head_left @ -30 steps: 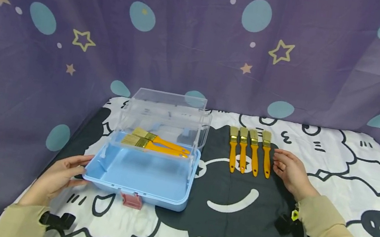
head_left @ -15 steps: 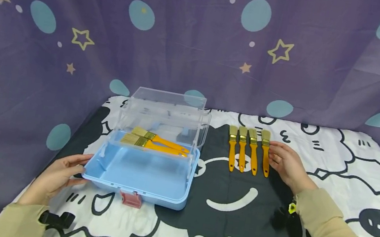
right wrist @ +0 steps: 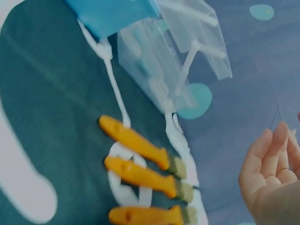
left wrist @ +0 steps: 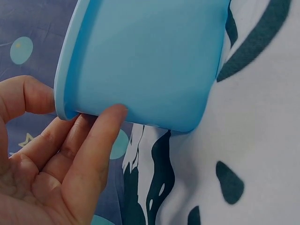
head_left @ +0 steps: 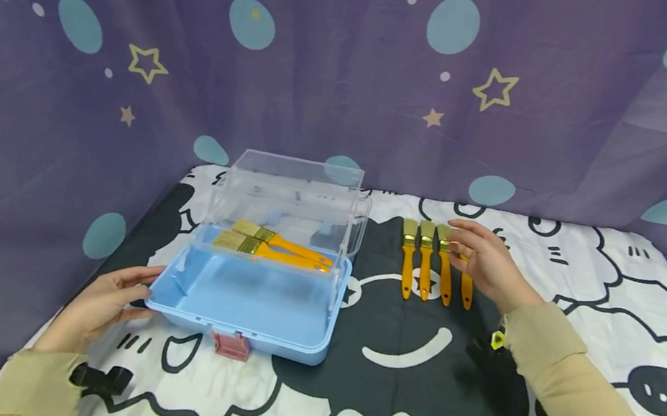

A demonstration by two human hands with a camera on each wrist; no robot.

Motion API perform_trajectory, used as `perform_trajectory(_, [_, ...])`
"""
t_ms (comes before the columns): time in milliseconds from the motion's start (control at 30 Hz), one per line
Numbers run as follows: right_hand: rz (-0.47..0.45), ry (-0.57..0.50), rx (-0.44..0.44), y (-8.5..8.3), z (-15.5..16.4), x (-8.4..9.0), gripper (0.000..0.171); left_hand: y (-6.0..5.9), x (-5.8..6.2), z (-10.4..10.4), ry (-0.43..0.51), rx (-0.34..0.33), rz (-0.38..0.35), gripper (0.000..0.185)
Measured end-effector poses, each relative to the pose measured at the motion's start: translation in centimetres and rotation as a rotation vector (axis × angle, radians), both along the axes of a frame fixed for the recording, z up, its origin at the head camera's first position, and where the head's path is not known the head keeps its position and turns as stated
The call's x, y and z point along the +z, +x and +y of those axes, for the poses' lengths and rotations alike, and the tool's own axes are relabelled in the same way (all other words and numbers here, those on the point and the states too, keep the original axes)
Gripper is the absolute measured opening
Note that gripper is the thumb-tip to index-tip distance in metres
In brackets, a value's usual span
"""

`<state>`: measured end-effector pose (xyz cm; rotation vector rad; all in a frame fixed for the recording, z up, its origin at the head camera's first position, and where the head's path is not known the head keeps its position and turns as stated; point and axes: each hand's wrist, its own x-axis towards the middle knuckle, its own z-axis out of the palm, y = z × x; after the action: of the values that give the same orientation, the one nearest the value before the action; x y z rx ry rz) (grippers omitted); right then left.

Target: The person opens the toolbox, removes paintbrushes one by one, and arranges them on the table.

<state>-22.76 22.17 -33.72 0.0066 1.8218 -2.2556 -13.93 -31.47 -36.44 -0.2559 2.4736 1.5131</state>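
Observation:
My left hand (head_left: pixel 102 306) grips the front left corner of a light blue storage box (head_left: pixel 259 302), its fingers and thumb about the rim. The left wrist view shows one digit hooked at the rim and another fingertip against the blue wall (left wrist: pixel 145 61). The box's clear lid (head_left: pixel 294 184) stands raised at the back. Two paintbrushes (head_left: pixel 293 257) with yellow handles lie side by side on the raised tray behind the compartment. My right hand (head_left: pixel 489 262), fingers loosely bent, hovers over the rightmost of several paintbrushes (head_left: pixel 425 270) on the cloth, hiding its bristles.
A white cloth with a black cartoon print (head_left: pixel 399 393) covers the table. A purple curtain (head_left: pixel 325 97) with stars and ovals hangs behind and at the left. The pink latch (head_left: pixel 231 346) hangs down at the box's front.
My right hand has moved left and away from me, from beside the rightmost paintbrush to over its upper part. The left hand stays at the box corner.

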Motion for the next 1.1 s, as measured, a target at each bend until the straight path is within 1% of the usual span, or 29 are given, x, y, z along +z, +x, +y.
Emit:
perform_trajectory(167, [0.005, 0.054, 0.034, -0.3, -1.5, 1.4, 0.021, 0.0, 0.0, 0.0, -0.003, -0.001, 0.003, 0.058])
perform_trajectory(300, [0.031, 0.089, 0.066, -0.7, -2.8, 2.3, 0.022, 0.0, -0.1, 0.0, 0.002, -0.005, 0.004, 0.058])
perform_trajectory(433, [0.070, 0.102, 0.102, -0.9, -4.0, 3.3, 0.020, -0.1, -0.1, 0.0, 0.004, -0.006, 0.003, 0.058])
perform_trajectory(533, [0.087, 0.114, 0.123, -1.2, -4.7, 4.0, 0.023, -0.1, 0.0, 0.0, 0.005, -0.005, 0.002, 0.059])
perform_trajectory(767, [0.123, 0.236, 0.173, -2.1, -5.8, 5.9, 0.034, -0.2, -0.1, -0.1, 0.000, 0.002, 0.002, 0.059])
perform_trajectory(900, [0.129, 0.239, 0.188, -2.6, -6.5, 6.7, 0.036, -0.1, -0.2, -0.1, 0.002, 0.005, -0.001, 0.059])
perform_trajectory(967, [0.132, 0.239, 0.200, -2.8, -6.9, 7.0, 0.035, -0.1, -0.1, -0.1, 0.009, -0.005, -0.002, 0.059])
perform_trajectory(1100, [0.146, 0.255, 0.254, -3.1, -7.7, 7.7, 0.036, -0.1, -0.1, -0.1, 0.017, -0.018, -0.005, 0.058])
